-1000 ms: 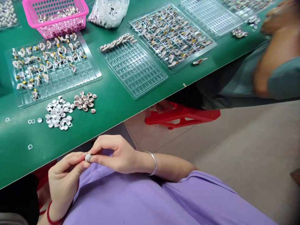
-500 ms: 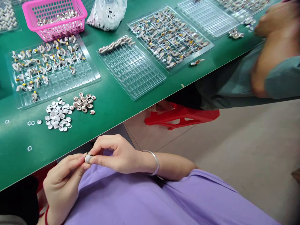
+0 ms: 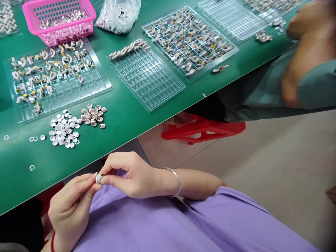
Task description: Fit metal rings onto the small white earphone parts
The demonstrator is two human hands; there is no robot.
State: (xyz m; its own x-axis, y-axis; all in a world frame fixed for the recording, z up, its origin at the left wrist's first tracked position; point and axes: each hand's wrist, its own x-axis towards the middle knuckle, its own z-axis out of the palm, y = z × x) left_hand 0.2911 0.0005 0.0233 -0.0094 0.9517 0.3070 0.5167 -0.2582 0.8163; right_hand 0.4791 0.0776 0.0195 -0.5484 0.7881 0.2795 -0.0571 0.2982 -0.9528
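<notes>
Between both hands, over my lap and just off the table edge, is a small rounded white-grey shell (image 3: 99,179) with a dark spot on top. My left hand (image 3: 72,204) pinches it from the left with thumb and fingertips. From the other side, the thumb and index finger of my right hand (image 3: 135,175) close on the same shell. My fingertips cover much of it. On the green table nearby lie a pile of white round caps (image 3: 64,129) and a smaller pile of beige cup-shaped shells (image 3: 92,115).
A clear tray (image 3: 99,82) holds curved beige parts with yellow bits. Farther right are a gridded tray (image 3: 152,84) and a fuller tray (image 3: 189,42). Behind stand a pink basket (image 3: 60,26) and a plastic bag (image 3: 119,15). A co-worker's arm (image 3: 312,45) rests at right above a red stool (image 3: 202,127).
Both hands keep their pinch on the shell, with barely any shift. My right wrist has dipped slightly, and the view has moved a little.
</notes>
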